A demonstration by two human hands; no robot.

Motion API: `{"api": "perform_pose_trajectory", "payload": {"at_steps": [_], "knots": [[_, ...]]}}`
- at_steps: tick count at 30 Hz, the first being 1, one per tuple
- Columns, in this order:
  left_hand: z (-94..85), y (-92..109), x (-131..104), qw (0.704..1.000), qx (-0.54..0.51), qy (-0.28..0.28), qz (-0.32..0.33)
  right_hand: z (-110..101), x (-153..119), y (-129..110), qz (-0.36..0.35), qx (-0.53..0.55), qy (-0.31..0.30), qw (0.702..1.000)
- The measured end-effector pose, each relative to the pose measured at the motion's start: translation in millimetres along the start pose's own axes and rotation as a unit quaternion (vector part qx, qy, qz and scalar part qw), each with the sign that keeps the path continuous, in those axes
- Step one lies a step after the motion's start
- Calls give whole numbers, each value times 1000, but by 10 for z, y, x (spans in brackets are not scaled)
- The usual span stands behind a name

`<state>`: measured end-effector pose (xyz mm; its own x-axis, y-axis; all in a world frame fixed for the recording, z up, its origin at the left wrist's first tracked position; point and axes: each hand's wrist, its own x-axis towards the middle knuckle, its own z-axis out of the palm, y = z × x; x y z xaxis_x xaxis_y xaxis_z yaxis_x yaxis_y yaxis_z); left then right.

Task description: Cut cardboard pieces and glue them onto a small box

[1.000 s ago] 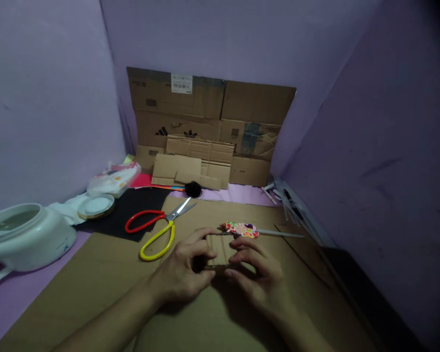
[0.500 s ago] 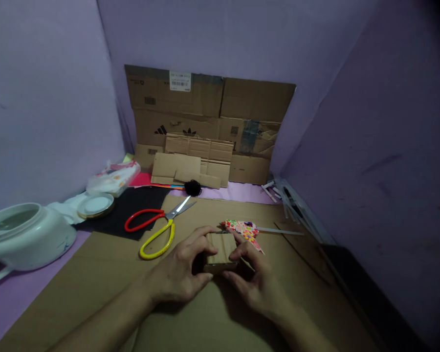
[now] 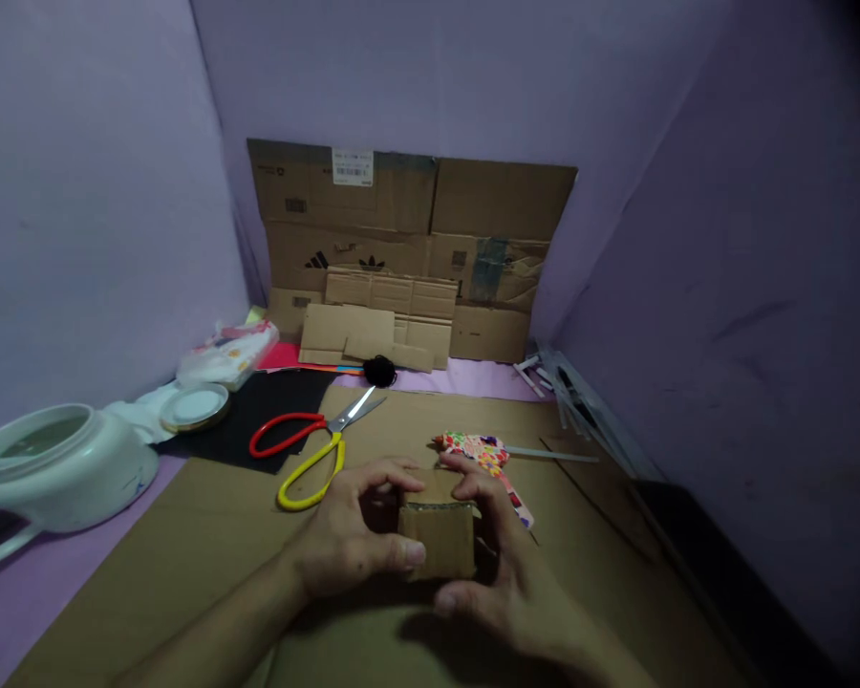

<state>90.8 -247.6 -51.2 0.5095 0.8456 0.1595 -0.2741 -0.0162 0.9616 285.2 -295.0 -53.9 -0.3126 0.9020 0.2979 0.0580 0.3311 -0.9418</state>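
A small cardboard box (image 3: 440,540) is held up between my two hands, above the cardboard sheet. My left hand (image 3: 354,535) grips its left side, thumb on the near face and fingers at the top edge. On the right, my right hand (image 3: 498,554) has its fingers curled against the upper right edge, while its thumb sits low by the near corner. Just beyond lies a flower-patterned glue gun (image 3: 480,449) with a glue stick (image 3: 551,454) out of its back. Scissors (image 3: 322,440) with one red and one yellow handle rest to the left, blades apart.
A white teapot (image 3: 107,478) without its lid stands at left, near a round lid (image 3: 193,406) and black paper (image 3: 268,401). Black yarn (image 3: 379,371) and cardboard pieces (image 3: 348,330) lie at the back. Glue sticks in plastic (image 3: 580,401) and a black object (image 3: 695,535) line the right.
The box has been tilted so its near face now shows more than its top. My right thumb has moved down along it, and the camera view has shifted slightly.
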Motion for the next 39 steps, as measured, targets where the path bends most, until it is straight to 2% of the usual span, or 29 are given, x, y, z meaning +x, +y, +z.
{"api": "perform_pose_trajectory", "payload": {"at_steps": [3, 7, 11, 14, 18, 23, 26, 30, 35, 39], "knots": [[3, -20, -13, 1000, 1, 11, 0, 18, -2, -10, 19, 45, -4, 999], [25, -4, -46, 1000, 18, 10, -9, 17, 4, -9, 21, 21, 9, 1000], [35, 50, -72, 988, 152, 19, 22, -2, 5, 55, -5, -7, 16, 1000], [25, 45, -77, 963, 260, 4, 73, -17, -3, 113, -15, -54, 29, 998], [20, 20, -58, 936, 333, -30, 106, -32, 13, 124, -13, -132, 36, 991], [42, 115, -30, 934, 347, -67, 47, -32, 54, 98, -44, -157, 29, 986], [35, 174, -32, 924, 369, -86, 39, -22, 48, 100, -38, -148, 36, 988], [10, 152, -46, 920, 375, -89, 65, -17, 25, 105, -31, -159, 47, 986], [11, 52, -38, 919, 366, -51, 138, -9, 18, 117, -36, -168, 54, 984], [1, -1, -31, 926, 341, -45, 159, 8, 11, 133, -32, -153, 67, 986]]}}
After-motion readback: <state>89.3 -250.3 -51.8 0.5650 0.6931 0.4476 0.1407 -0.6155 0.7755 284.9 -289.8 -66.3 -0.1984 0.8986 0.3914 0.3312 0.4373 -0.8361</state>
